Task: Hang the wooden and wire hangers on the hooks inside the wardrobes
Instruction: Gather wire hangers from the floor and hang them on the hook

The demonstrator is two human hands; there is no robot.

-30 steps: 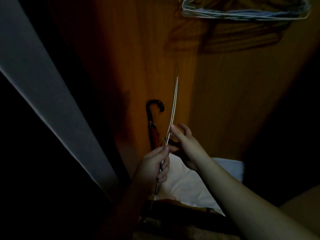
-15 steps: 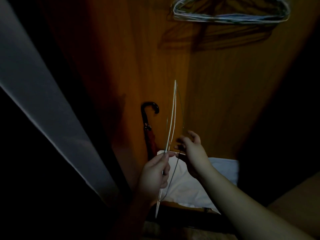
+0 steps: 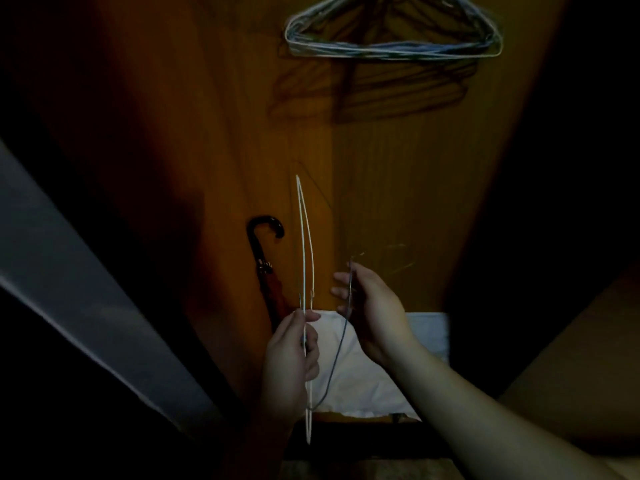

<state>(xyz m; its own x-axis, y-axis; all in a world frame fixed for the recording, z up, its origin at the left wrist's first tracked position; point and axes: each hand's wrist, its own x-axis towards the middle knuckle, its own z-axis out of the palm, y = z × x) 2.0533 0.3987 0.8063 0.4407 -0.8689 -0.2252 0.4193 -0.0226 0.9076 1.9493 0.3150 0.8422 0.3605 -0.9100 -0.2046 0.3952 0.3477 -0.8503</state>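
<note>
Two thin wire hangers: white [image 3: 304, 258] edge-on, dark one [image 3: 341, 344] bowed.

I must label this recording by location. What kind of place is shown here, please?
Most likely the inside of a wooden wardrobe: a bundle of wire hangers hangs against the wood panel, and an umbrella leans in the corner.

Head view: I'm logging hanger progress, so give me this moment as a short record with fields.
place: inside an orange-brown wooden wardrobe
left hand: grips pale white wire hangers, seen edge-on
right hand: pinches a thin dark grey wire hanger, drawn apart from the white ones
already hung: bundle of pale wire hangers at the top
also inside: black crook-handled umbrella leaning in the corner; white folded cloth below the hands
hook: not visible
</note>
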